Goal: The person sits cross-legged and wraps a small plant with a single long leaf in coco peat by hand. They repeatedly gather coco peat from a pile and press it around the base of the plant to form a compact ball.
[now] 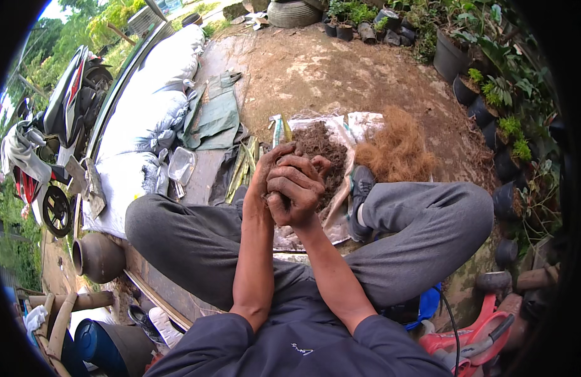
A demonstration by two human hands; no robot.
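My left hand and my right hand are clasped together in front of me, both dirty with dark soil. The right hand's fingers curl over the left hand. Whatever lies between the palms is hidden; a few dark fibres show at the left wrist. Just behind them, a heap of dark fibrous soil lies on a white woven sack spread on the ground between my feet. A loose pile of brown coconut fibre lies right of the heap, beside my shoe.
Filled white sacks line the left side, with a clear plastic container and a folded green tarp beside them. A clay pot lies at lower left. Black potted plants edge the right. A motorcycle stands far left.
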